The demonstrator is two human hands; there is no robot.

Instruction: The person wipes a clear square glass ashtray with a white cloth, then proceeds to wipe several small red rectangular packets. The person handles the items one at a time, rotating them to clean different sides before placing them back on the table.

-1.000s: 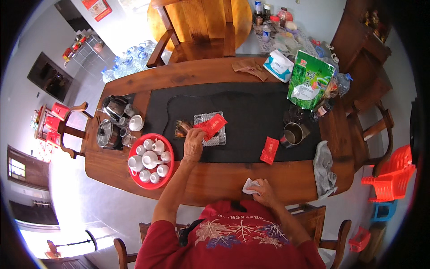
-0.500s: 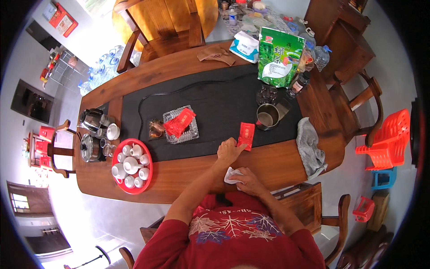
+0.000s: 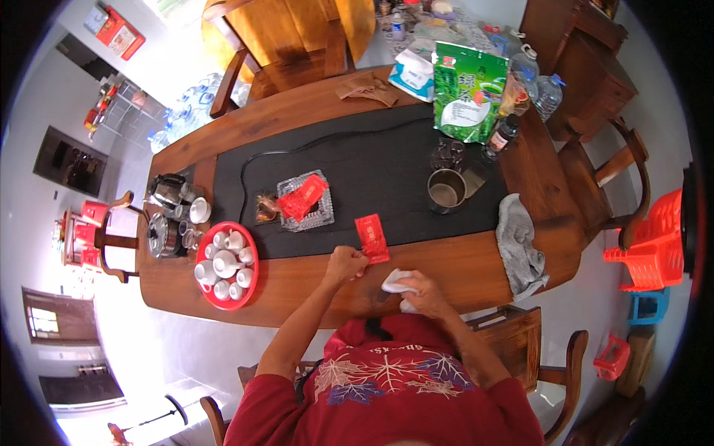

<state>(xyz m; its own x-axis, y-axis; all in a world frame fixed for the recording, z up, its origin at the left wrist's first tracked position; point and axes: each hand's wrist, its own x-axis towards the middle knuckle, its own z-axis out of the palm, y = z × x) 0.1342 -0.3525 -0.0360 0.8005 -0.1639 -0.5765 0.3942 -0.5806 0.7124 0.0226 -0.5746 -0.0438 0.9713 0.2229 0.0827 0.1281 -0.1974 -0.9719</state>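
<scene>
A small red packet (image 3: pixel 372 239) with printing on it is at the front edge of the black table inlay. My left hand (image 3: pixel 346 264) is closed at the packet's lower left corner, its fingertips pinching there. To the right, my right hand (image 3: pixel 426 294) grips a crumpled white tissue (image 3: pixel 399 281) low over the wooden front strip. Farther off, a clear glass tray (image 3: pixel 321 213) holds more red packets (image 3: pixel 303 198). Beside that tray lies a small brown figurine-like thing (image 3: pixel 266 208).
A red round tray (image 3: pixel 253 276) carries white cups and a teapot. Left of it stand glass pots (image 3: pixel 163 236). At right are a metal mug (image 3: pixel 446 191), a green pouch (image 3: pixel 468 93), a dark bottle (image 3: pixel 501 137) and a grey towel (image 3: pixel 515 241). A black cable crosses the inlay.
My left hand has moved left and nearer, and the red packet has shifted left with it and tilted. My right hand has moved slightly right with the tissue.
</scene>
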